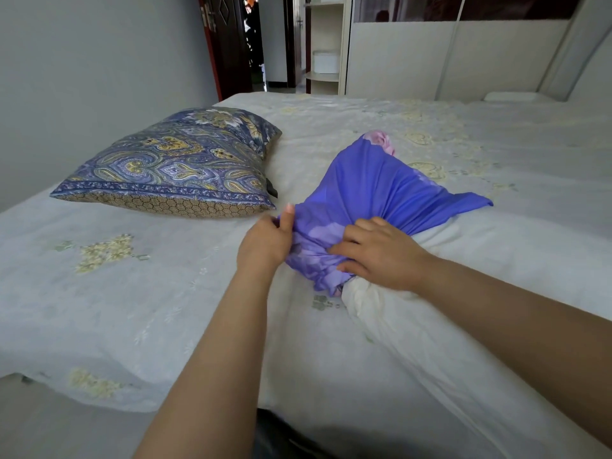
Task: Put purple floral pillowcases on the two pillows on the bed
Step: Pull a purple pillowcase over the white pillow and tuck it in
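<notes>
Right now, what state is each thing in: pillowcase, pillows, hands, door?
Purple pillowcase: bunched, partly pulled over a pillow.
White pillow: near end bare, rest inside the case.
Paisley pillow: flat on the bed, untouched, no purple case.
Left hand: gripping the case edge.
Right hand: pressing on the case.
Door: open.

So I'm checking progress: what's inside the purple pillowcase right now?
A white pillow pokes out of the purple pillowcase at its near end, where both hands bunch the fabric. How far the pillow reaches inside is covered.
</notes>
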Demonstrator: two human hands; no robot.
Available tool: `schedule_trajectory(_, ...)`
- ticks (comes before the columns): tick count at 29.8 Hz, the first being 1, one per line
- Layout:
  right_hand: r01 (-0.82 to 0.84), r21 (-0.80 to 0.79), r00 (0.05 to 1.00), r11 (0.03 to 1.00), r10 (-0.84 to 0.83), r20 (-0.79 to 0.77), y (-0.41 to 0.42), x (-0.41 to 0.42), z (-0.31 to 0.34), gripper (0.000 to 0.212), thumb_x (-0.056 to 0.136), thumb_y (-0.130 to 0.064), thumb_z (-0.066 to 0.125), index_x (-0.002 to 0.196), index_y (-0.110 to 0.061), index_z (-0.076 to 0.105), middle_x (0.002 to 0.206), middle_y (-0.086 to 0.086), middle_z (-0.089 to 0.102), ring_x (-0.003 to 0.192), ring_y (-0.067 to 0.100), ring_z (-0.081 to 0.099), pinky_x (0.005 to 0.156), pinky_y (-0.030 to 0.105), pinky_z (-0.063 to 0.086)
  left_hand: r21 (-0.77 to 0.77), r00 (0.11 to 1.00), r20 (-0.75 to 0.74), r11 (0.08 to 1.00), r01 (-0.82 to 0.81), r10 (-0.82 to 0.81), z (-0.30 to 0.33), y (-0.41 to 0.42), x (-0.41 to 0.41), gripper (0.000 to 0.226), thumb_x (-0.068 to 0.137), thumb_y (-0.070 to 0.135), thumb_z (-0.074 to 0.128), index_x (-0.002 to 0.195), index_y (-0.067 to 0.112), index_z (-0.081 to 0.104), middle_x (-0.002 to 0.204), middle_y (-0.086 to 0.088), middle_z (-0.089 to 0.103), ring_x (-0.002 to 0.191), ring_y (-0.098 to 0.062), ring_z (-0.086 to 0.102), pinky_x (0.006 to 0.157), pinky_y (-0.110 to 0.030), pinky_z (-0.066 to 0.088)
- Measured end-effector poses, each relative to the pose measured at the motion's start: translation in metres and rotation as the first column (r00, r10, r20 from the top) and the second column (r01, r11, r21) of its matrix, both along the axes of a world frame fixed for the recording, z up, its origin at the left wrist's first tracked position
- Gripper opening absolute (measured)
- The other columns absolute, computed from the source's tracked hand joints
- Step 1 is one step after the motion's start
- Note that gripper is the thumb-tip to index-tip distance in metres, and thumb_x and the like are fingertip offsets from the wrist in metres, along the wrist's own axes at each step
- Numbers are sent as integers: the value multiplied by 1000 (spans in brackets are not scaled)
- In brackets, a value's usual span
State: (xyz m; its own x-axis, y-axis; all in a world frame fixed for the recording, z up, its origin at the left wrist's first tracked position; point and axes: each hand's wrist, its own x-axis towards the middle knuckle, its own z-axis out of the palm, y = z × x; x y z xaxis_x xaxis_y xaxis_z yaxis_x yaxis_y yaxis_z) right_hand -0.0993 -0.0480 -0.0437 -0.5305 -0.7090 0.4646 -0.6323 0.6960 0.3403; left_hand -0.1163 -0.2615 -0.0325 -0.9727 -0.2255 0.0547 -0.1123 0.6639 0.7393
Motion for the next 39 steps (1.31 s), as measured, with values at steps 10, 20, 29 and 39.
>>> schedule_trajectory(10,-43,43,999,998,42,18,-5,6,-13,59,71,-58,63,122,-29,60,106,-2,61,95,21,55,83,36,47,-249,933,-295,959,134,-207,-1,-6,-1,26,80,42,68,72,24,51,79,2,58,81,-21,52,68,-29,36)
schedule_trajectory(20,118,-128,993,985,-115,28,-21,14,-7,37,88,-45,44,83,-19,70,61,-3,61,59,19,59,52,25,47,-99,987,61,983,153,-148,-7,-12,-8,21,90,28,55,108,26,65,94,1,66,87,-25,63,74,-26,47)
schedule_trajectory(29,246,-110,967,963,-237,91,-34,8,-4,31,51,-15,86,71,-18,63,48,-4,53,41,21,52,39,19,24,30,989,-121,996,87,-83,-15,-3,-6,12,89,13,50,80,16,58,90,-6,67,84,-26,60,70,-26,40)
schedule_trajectory(39,633,-321,693,705,-330,640,-43,21,26,37,94,-50,45,77,-20,59,71,0,59,74,23,56,62,28,36,703,982,33,703,109,-185,-3,10,5,29,90,-4,46,68,12,54,50,-4,57,45,-17,49,43,-21,41)
